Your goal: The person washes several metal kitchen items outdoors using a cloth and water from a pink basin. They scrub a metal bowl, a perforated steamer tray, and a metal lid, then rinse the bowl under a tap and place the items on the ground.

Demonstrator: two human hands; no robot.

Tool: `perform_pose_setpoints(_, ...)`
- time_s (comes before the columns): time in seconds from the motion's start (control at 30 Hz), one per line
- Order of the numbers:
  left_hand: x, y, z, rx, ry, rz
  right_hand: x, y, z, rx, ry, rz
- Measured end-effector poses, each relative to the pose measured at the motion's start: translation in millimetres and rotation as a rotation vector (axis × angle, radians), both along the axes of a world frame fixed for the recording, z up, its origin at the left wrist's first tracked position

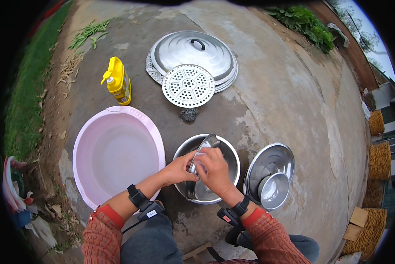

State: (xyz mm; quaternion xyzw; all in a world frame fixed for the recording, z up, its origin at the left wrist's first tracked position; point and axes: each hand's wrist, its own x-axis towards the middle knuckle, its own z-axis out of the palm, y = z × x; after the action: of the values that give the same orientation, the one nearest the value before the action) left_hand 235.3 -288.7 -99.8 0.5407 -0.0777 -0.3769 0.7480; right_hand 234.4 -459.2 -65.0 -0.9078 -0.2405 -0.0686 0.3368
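My left hand [180, 168] grips the rim of a shiny metal bowl or lid [211, 141], tilted on edge over a large stainless steel basin [235, 158]. Against its face my right hand [213, 168] is closed on something pale and crumpled, mostly hidden by the fingers; what it is I cannot tell. To the left of the basin stands a wide pink plastic tub [118, 148] with cloudy liquid in it. On the right, a small metal bowl [276, 191] rests tilted on a round metal lid [271, 156].
Beyond the basin lie a steel-wool scourer [189, 114], a perforated steamer plate [188, 86] and a large domed lid [181, 49] with a black handle. A yellow pump bottle [119, 82] stands behind the tub. Green bean pods [90, 33] lie on the concrete at upper left.
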Motion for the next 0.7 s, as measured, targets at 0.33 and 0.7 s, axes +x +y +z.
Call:
perform_pose_setpoints(0.33, -8, 7, 2, -0.032, 0.024, -0.031, 92, -61, -105, 0.2, 0.518, -0.51)
perform_pose_setpoints(0.7, -4, 11, 4, -0.019, 0.02, 0.062, -12, -56, -161, -0.171, 0.421, -0.516)
